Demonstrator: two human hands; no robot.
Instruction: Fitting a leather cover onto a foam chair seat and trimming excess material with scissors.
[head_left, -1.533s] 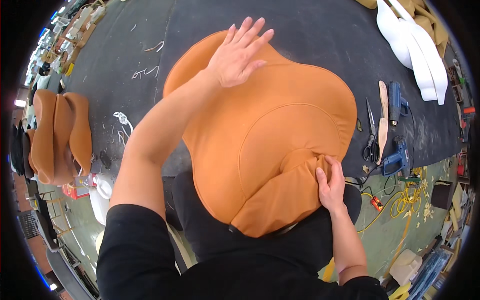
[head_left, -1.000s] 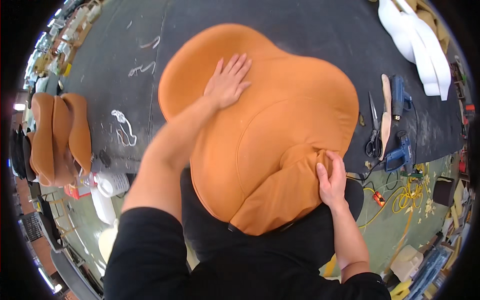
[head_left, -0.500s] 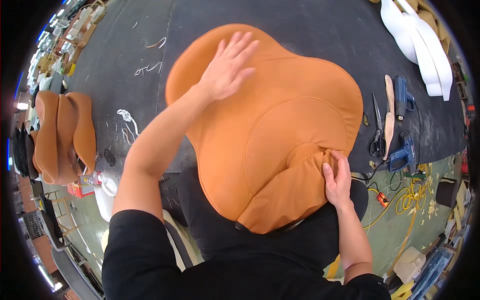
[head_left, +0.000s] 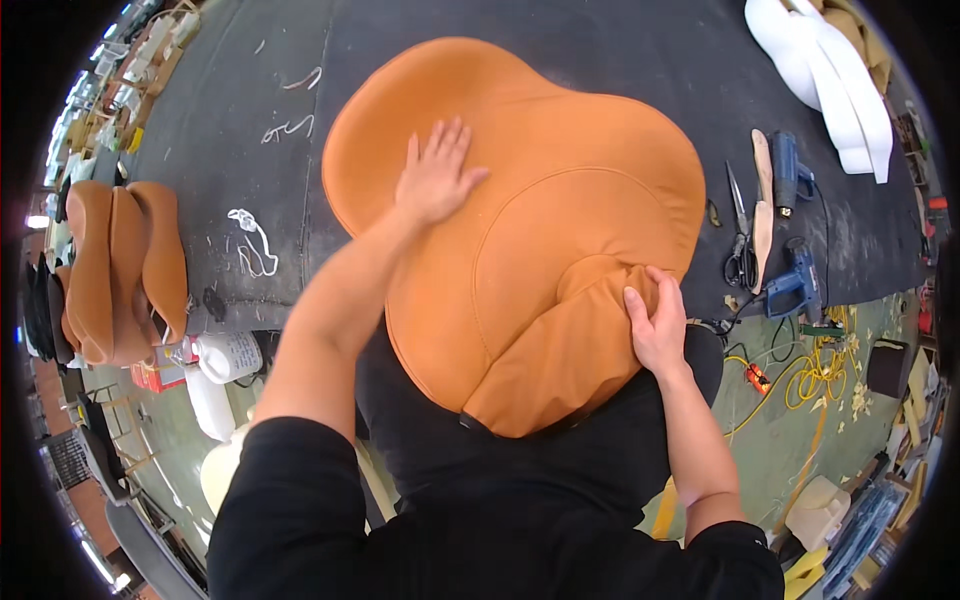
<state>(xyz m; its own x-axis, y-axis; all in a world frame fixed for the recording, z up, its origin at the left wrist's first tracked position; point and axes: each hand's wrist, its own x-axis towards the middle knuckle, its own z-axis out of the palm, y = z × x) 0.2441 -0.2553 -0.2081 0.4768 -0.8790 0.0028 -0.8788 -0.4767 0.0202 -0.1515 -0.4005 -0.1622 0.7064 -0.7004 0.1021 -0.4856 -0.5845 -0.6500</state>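
A large orange-brown chair shell (head_left: 580, 135) with rounded lobes and a curved seam lies partly on the dark table and partly over my lap. My left hand (head_left: 436, 180) rests flat on its upper left surface, fingers stretched out. At the lower right, a loose flap of the same leather-like cover (head_left: 560, 350) is folded over in wrinkles. My right hand (head_left: 660, 325) grips the gathered edge of this cover, thumb on top. The fingertips under the fold are partly hidden.
Scissors (head_left: 738, 225), a pale wooden stick (head_left: 762, 210) and two blue heat guns (head_left: 786, 172) lie right of the shell. White curved shells (head_left: 830, 90) stand at the far right, brown ones (head_left: 125, 270) at the left. White string (head_left: 255, 240) and scraps litter the table.
My left hand has come down and toward me, and now lies flat on the shell. The right hand keeps its hold on the cover. The view has shifted slightly.
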